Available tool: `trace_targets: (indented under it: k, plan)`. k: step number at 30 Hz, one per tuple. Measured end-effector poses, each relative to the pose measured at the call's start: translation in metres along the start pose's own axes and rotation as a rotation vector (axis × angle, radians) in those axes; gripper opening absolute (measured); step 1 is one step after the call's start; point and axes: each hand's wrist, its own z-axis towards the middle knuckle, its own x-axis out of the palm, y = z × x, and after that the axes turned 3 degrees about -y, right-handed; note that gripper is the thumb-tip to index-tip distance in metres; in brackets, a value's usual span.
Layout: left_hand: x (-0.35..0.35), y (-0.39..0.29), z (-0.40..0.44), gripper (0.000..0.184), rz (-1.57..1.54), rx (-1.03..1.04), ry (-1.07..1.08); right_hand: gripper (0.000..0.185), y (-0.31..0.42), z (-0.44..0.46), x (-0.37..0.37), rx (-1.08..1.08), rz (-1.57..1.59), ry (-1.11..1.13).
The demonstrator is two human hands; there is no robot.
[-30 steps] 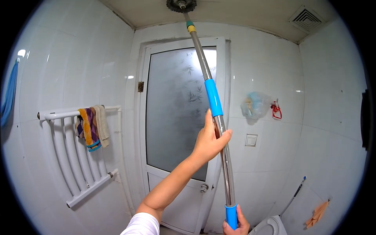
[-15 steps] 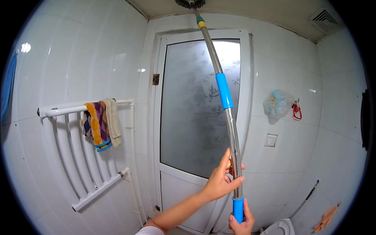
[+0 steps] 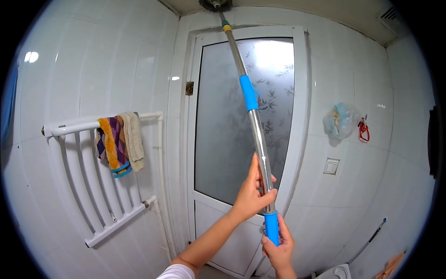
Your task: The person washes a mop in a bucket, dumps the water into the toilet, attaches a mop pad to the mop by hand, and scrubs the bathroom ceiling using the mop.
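A long-handled brush [image 3: 259,135] leans up and slightly left, its metal pole fitted with blue sleeves and a green and yellow joint. At its top, the dark round brush head [image 3: 216,4] is up by the ceiling, partly cut off by the frame edge; whether it touches cannot be told. My left hand [image 3: 253,195] is closed around the metal pole just above the lower blue grip, index finger lying along the pole. Lower down, my right hand [image 3: 279,246] wraps the blue grip [image 3: 271,228] near the pole's bottom end.
Behind the pole stands a frosted-glass door [image 3: 223,116]. On the left wall, a white towel radiator [image 3: 118,225] carries a patterned cloth [image 3: 113,144] and a cream cloth [image 3: 134,139]. A plastic bag [image 3: 341,122], red hook item [image 3: 364,130] and light switch [image 3: 331,166] are on the right.
Both hands and the brush pole have shifted up and left in view. The brush head shows farther left along the ceiling. The camera view has also turned slightly.
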Motion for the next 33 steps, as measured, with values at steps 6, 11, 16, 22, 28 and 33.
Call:
trace_targets:
  k: [6, 11, 16, 22, 28, 33]
  plan:
    - [0.019, 0.02, 0.019, 0.095, -0.061, 0.009, -0.062, 0.067, 0.001, 0.025, -0.022, 0.086, 0.064, 0.056]
    - [0.039, 0.027, 0.025, 0.093, 0.014, 0.077, -0.129, 0.067, 0.001, 0.035, -0.037, 0.121, 0.068, 0.085]
    - [0.044, 0.018, 0.023, 0.092, -0.16, -0.14, -0.14, 0.066, 0.002, 0.04, -0.036, 0.165, 0.172, 0.134]
    - [0.032, 0.019, 0.028, 0.088, -0.299, -0.164, -0.197, 0.063, -0.005, 0.056, -0.031, 0.247, 0.186, 0.286]
    - [-0.018, 0.03, 0.039, 0.087, -0.344, -0.129, -0.194, 0.064, -0.012, 0.077, 0.005, 0.277, 0.331, 0.41]
    - [-0.065, 0.04, 0.042, 0.087, -0.336, -0.135, -0.217, 0.067, -0.041, 0.087, 0.048, 0.263, 0.334, 0.386]
